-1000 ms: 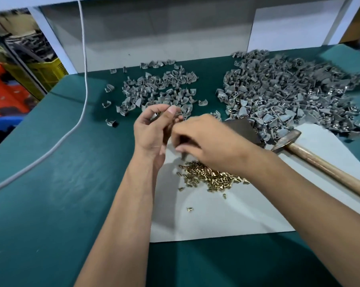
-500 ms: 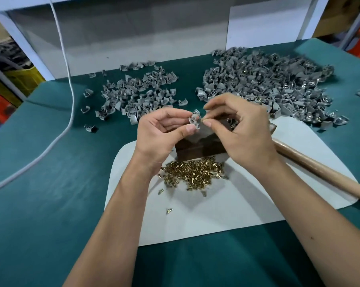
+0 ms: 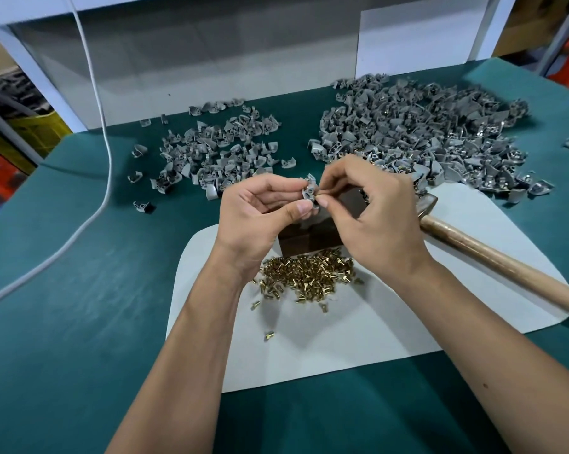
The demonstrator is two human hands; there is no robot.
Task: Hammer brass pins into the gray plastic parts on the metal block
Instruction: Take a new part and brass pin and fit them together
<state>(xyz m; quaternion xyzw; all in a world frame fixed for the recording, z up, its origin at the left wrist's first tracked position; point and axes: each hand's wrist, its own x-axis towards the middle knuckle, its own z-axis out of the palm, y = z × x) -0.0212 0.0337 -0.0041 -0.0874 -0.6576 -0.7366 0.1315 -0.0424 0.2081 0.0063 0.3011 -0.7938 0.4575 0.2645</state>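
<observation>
My left hand pinches a small gray plastic part between thumb and fingers, held above the dark metal block. My right hand meets it from the right, thumb and forefinger pinched at the part; whatever they hold is too small to see. A heap of brass pins lies on the white sheet just in front of the block. The hammer lies to the right, its wooden handle pointing to the right edge, its head partly hidden behind my right hand.
A small pile of gray parts lies at the back left and a large pile at the back right on the green tabletop. A white cable runs down the left side. A white wall panel stands behind.
My right hand rose from the pin heap to meet the gray part in my left hand above the block. Since half a second ago both hands have barely moved.
</observation>
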